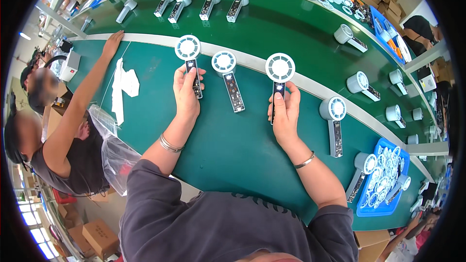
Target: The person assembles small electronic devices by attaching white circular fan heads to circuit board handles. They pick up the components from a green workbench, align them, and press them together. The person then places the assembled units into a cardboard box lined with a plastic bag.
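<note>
My left hand (186, 94) is closed round the handle of a white handheld fan (187, 47), thumb on the dark circuit board that shows in the handle. In my right hand (285, 116) is a second handheld fan (280, 68), gripped the same way with its round head up. Between the two hands another fan (233, 90) lies on the green bench, its board exposed. One more fan (335, 126) lies to the right of my right hand, apart from it.
A blue tray (361, 208) of white ring parts stands at the right, with fans beside and on it. Beyond a pale rail (233, 51), several fans lie on the green belt (281, 19). At the left are white paper (119, 90), a plastic bag (114, 153) and a co-worker's outstretched arm (80, 106).
</note>
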The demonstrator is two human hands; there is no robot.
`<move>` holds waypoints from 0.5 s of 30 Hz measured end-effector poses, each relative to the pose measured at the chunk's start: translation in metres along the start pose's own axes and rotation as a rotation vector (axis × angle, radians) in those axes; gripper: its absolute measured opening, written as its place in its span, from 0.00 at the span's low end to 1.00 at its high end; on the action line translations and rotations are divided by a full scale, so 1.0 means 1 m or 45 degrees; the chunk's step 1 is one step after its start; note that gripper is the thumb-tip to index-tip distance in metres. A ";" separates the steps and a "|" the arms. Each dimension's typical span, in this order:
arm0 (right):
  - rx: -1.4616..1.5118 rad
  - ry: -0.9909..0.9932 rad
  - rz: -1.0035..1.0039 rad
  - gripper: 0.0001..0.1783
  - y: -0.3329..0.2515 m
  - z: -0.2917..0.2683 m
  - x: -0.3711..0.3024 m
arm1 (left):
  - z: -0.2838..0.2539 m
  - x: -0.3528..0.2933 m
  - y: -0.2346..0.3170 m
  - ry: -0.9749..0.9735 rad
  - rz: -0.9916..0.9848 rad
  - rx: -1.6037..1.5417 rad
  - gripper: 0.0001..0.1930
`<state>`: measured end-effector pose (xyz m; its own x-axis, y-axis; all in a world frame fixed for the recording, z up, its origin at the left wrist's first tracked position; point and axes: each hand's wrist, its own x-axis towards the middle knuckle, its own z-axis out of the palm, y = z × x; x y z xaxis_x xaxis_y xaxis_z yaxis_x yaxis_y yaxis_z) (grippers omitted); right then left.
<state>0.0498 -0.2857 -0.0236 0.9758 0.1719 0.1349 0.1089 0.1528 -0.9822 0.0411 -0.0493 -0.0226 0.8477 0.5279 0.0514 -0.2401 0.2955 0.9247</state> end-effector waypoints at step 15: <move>0.047 0.023 0.026 0.23 -0.007 0.003 -0.001 | -0.001 0.000 -0.001 0.017 0.002 0.016 0.11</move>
<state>0.0477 -0.2842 -0.0164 0.9811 0.1577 0.1125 0.0824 0.1856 -0.9792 0.0408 -0.0488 -0.0241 0.8411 0.5388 0.0479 -0.2354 0.2848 0.9292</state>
